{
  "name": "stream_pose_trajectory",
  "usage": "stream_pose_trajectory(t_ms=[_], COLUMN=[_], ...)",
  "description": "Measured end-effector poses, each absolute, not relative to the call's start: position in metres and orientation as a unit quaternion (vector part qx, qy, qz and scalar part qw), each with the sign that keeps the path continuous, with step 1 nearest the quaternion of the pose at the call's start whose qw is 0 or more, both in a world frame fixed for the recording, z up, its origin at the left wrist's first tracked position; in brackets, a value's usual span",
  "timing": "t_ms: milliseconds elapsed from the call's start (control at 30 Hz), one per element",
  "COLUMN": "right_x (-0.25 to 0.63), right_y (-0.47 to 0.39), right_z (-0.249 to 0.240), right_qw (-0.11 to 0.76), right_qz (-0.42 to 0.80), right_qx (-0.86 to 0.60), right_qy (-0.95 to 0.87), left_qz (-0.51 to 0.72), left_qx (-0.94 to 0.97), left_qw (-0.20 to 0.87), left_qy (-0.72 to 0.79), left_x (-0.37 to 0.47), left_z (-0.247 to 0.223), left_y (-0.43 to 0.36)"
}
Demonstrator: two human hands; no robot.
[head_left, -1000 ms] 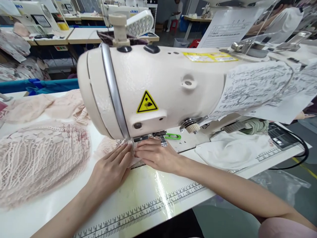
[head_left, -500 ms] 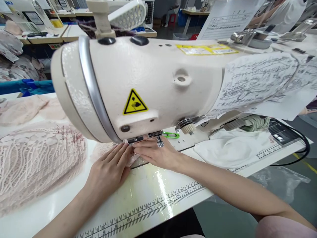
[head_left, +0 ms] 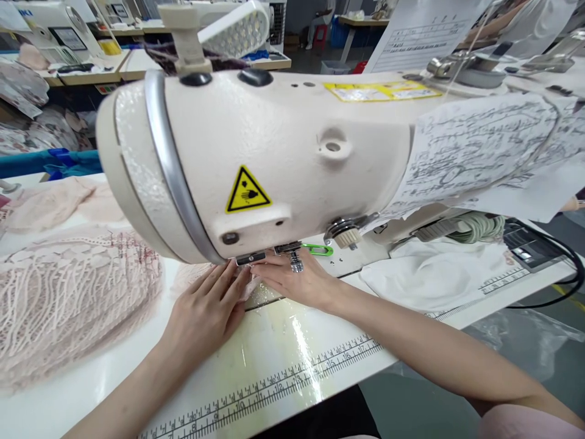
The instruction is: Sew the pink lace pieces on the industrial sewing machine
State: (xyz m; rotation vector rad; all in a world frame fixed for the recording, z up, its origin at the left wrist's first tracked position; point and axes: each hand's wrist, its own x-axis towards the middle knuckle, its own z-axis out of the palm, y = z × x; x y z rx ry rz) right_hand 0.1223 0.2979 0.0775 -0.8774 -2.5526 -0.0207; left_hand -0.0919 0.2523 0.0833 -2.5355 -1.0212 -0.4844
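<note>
My left hand (head_left: 205, 308) lies palm down at the left of the needle area, its fingers stretched forward over a pale pink sheer fabric (head_left: 252, 288). From the right, my right hand (head_left: 306, 281) reaches under the head of the sewing machine (head_left: 292, 134) with its fingers extended flat on the same fabric. The two hands' fingertips nearly meet, and the machine head partly covers them. Between them a small piece of the fabric shows. Needle and presser foot are hidden. A bright green clip-like piece (head_left: 317, 249) sits just behind my right hand.
Pink lace fabric (head_left: 73, 311) spreads over the table on the left. White cloth (head_left: 420, 274) lies right of the machine, near a coiled pale green cord (head_left: 482, 228). A printed ruler (head_left: 274, 388) runs along the front edge. Handwritten paper (head_left: 479, 146) covers the machine arm.
The view has shifted very slightly, so the surroundings sit a little further right. Both hands stay on the fabric beneath the machine head, with hardly any movement in their fingers.
</note>
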Motion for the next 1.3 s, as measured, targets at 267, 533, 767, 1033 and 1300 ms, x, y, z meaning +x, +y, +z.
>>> stream_pose_trajectory(t_ms=[267,533,767,1033,1300], right_x=[0.123,0.12,0.122,0.115,0.106], right_y=[0.299,0.298,0.291,0.292,0.293], right_z=[0.083,0.08,0.074,0.073,0.064], right_qw=[0.173,0.142,0.202,0.259,0.323], right_qz=[0.014,-0.095,-0.128,-0.172,-0.023], right_qx=[-0.352,-0.371,-0.319,-0.243,-0.277], right_qy=[-0.92,-0.913,-0.917,-0.919,-0.905], left_qz=[-0.161,-0.17,-0.193,-0.189,-0.234], left_qx=[-0.896,-0.905,-0.921,-0.916,-0.909], left_qw=[0.172,0.151,0.124,0.119,0.11], left_qy=[-0.376,-0.359,-0.314,-0.334,-0.327], left_x=[-0.093,-0.094,-0.098,-0.103,-0.103], left_z=[0.081,0.083,0.087,0.091,0.093], left_y=[0.253,0.256,0.255,0.257,0.257])
